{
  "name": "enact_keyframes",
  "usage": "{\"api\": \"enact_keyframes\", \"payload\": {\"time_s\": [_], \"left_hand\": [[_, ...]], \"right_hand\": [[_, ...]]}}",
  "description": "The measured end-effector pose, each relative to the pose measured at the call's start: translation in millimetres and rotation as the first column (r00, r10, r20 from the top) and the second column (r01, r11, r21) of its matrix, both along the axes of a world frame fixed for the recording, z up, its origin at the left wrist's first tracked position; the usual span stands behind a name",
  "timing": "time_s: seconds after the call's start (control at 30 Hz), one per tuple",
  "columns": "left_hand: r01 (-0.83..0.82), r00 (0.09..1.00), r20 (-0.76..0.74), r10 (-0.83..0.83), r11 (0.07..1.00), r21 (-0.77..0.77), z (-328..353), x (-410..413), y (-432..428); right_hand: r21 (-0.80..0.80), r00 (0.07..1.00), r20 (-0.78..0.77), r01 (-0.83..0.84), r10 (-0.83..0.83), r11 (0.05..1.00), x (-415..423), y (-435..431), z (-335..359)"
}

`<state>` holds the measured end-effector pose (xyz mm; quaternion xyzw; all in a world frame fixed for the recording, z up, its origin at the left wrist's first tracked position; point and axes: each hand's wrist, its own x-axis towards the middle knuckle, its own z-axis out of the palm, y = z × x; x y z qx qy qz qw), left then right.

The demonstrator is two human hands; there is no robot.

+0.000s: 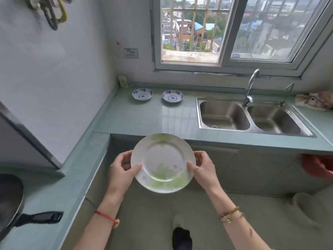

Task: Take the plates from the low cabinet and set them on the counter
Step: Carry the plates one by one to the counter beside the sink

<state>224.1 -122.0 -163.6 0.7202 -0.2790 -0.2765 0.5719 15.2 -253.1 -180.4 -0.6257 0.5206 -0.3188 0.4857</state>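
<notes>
Left-hand fingers (134, 168) and right-hand fingers (191, 166) are closed on opposite edges of the plate (163, 162): thumbs on the top face, the rest curled under the rim, probably; the underside is hidden. Left hand (120, 170) and right hand (203, 168) carry it in the air, tilted toward the camera, just short of the tabletop (144, 120). Glazed ceramic is judged stiff, slick, brittle, moderately heavy. A two-sided rim hold suits it. Two small blue-patterned dishes (142, 94) already sit near the back wall.

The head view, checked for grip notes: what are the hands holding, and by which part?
The round white plate with green leaf print, held by opposite rim edges: left hand, right hand.
</notes>
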Motion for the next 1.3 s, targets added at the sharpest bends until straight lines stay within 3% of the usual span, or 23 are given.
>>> {"api": "enact_keyframes", "payload": {"time_s": [0.33,0.6,0.93,1.3], "left_hand": [[-0.183,0.983,-0.019,0.185,0.980,0.082,-20.5,104.0,-177.3],[-0.290,0.953,-0.034,0.302,0.937,0.195,-55.2,199.4,-271.5],[-0.134,0.982,-0.078,0.175,0.917,0.376,-114.1,324.8,-337.3],[0.065,0.990,-0.143,0.006,0.869,0.490,-171.9,412.8,-374.0]], "right_hand": [[0.023,0.970,-0.115,-0.212,0.213,0.977,134.7,-210.9,-24.4],[0.082,0.898,-0.271,-0.338,0.347,0.938,250.3,-315.9,-51.1],[0.254,0.870,-0.334,-0.287,0.362,0.924,369.5,-369.9,-111.6],[0.278,0.800,-0.504,-0.206,0.325,0.938,444.6,-394.3,-163.3]]}}
